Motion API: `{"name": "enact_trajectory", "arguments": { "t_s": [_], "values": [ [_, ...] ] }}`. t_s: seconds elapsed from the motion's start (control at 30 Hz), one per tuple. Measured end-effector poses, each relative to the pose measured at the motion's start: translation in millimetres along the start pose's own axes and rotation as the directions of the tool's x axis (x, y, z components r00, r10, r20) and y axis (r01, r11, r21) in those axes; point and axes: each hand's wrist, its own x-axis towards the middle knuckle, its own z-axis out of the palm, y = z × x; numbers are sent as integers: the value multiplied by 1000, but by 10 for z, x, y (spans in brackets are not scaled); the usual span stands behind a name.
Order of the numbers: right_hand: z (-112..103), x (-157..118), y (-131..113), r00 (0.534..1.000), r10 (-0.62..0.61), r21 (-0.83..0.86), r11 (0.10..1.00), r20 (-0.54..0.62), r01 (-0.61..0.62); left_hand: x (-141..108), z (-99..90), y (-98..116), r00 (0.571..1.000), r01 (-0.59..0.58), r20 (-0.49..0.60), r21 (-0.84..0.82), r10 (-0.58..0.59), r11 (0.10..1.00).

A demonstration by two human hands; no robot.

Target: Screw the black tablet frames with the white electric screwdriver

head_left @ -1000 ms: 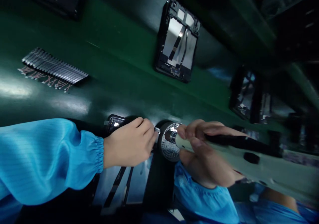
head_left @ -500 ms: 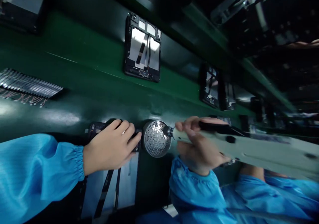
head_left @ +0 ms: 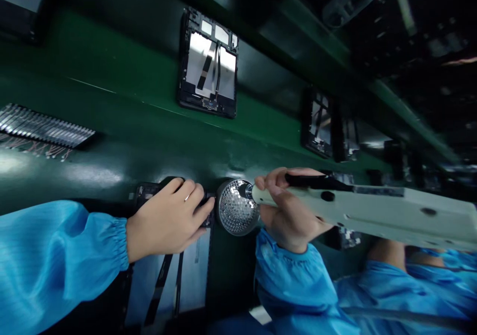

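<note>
My left hand (head_left: 169, 218), fingers curled, presses on the upper end of an opened tablet (head_left: 186, 275) with a bare silvery back and black flex cables. Part of the tablet is hidden under the hand and sleeve. Wrapped in my right hand (head_left: 288, 213) is a pale green electric screwdriver (head_left: 376, 213) with a black lever. Its metal tip end reaches over a round metal dish (head_left: 238, 218) dotted with small holes or screws, just right of the tablet. Whether a screw sits on the tip cannot be made out.
Another opened tablet (head_left: 210, 66) lies on the green bench ahead, with more tablets (head_left: 316, 121) farther right. A row of small wired parts (head_left: 44, 126) lies at left. Another person's blue sleeves (head_left: 402, 290) show at lower right.
The screwdriver and my right hand have shifted slightly left, its tip moving across the dish. My left hand stays on the tablet. The view has turned a little.
</note>
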Motion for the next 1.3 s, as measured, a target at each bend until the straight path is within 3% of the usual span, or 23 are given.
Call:
{"name": "enact_trajectory", "arguments": {
  "t_s": [0.27, 0.4, 0.47, 0.63, 0.73, 1.03, 1.3],
  "values": [
    [9, -6, 18, 1000, 0, 19, 1000, -8, 0, 9, 21, 0, 999, -7, -34, -1, 7, 1000],
    [-7, -3, -152, 1000, -29, 9, 1000, 4, 29, 5, 32, 3, 998, -18, -53, 5, 19, 1000],
    [11, -40, -298, 998, -32, 26, 999, 50, 31, 4, 31, 2, 998, -25, -54, 5, 26, 1000],
    [169, -257, -558, 958, 127, -75, 991, 258, -112, 25, 20, 1, 998, -33, -51, 5, 33, 999],
    [246, -354, -557, 939, 106, -91, 993, 326, -81, 40, 27, 8, 998, -30, -61, 7, 31, 1000],
    [229, -344, -456, 928, 37, -82, 997, 370, -7, 55, 48, 42, 996, -24, -87, 14, 25, 1000],
    [220, -354, -484, 920, 104, -120, 991, 378, -63, 63, 27, 62, 994, -8, -108, 24, 10, 1000]
  ]
}}
